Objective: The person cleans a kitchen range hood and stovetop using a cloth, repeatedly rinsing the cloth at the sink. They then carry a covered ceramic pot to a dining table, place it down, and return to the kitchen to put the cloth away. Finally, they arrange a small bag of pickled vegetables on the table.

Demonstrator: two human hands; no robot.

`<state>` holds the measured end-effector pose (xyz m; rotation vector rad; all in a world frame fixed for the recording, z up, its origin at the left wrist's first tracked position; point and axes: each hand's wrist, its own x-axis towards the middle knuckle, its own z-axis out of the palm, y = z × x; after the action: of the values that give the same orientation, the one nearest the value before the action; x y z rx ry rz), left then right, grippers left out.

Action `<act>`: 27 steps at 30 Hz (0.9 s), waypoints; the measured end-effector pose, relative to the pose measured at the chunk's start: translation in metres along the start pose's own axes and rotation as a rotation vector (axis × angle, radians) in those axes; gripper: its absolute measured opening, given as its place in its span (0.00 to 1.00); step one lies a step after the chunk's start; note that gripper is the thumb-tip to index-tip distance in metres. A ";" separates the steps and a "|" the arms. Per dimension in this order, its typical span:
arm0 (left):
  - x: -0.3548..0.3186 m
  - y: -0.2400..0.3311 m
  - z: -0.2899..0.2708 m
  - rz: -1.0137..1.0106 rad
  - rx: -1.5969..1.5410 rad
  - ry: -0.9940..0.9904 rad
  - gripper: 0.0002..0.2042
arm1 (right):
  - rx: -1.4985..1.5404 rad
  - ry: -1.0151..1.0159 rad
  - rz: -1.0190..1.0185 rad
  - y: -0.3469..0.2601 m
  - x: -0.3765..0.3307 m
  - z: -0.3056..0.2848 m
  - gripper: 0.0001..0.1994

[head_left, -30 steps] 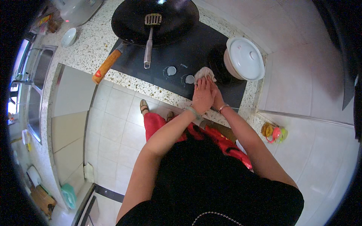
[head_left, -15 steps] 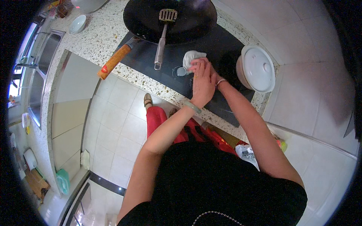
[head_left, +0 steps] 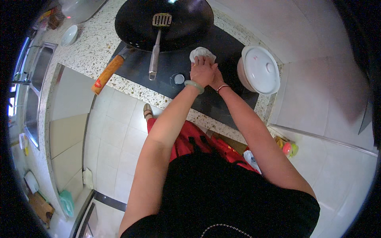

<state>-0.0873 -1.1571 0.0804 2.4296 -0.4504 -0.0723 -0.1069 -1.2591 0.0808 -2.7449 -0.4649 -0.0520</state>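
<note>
White, bunched cloth (head_left: 202, 51) lies under and beyond the slightly spread, nearly flat fingers of the nearer left hand (head_left: 203, 73); the right hand's grip (head_left: 216, 79) is hidden, unclear.

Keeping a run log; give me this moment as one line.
left hand: on white cloth | right hand: against left | cloth: on black cooktop

Blk short-slv top (head_left: 238, 198), red trousers (head_left: 183, 139), pale-grn L-wrist bangle (head_left: 194, 85), thin R-wrist band (head_left: 223, 88), bead chain (head_left: 226, 225); shoe (head_left: 147, 110) prob. strappy.

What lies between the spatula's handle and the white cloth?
Bare black cooktop separates the handle from the cloth in the head view; the knob sits nearer the person.
</note>
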 end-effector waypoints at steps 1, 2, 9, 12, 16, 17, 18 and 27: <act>0.004 0.003 0.001 0.015 0.019 -0.070 0.28 | -0.053 -0.036 0.044 -0.002 -0.005 0.001 0.20; 0.004 0.006 0.004 0.029 0.039 -0.138 0.29 | 0.010 -0.039 0.094 -0.003 -0.014 0.000 0.21; -0.073 0.057 0.040 0.115 0.215 -0.328 0.34 | -0.066 0.005 0.128 0.017 -0.137 0.027 0.26; -0.111 0.055 0.075 0.314 0.122 -0.091 0.30 | -0.182 -0.025 0.157 -0.008 -0.174 0.002 0.26; -0.153 0.098 0.053 0.343 -0.067 -0.304 0.33 | -0.084 0.093 0.309 -0.020 -0.241 -0.007 0.25; -0.162 0.103 0.060 0.378 -0.076 -0.354 0.34 | -0.075 0.120 0.336 -0.025 -0.251 -0.007 0.25; -0.168 0.102 0.066 0.410 -0.085 -0.401 0.35 | -0.067 0.144 0.356 -0.030 -0.258 -0.005 0.25; -0.184 0.029 -0.023 0.243 -0.024 -0.336 0.35 | 0.154 0.206 0.235 -0.084 -0.205 0.047 0.24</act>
<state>-0.2655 -1.1024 0.1050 2.3245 -0.8859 -0.3810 -0.3289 -1.2321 0.0465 -2.5866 -0.0851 -0.2273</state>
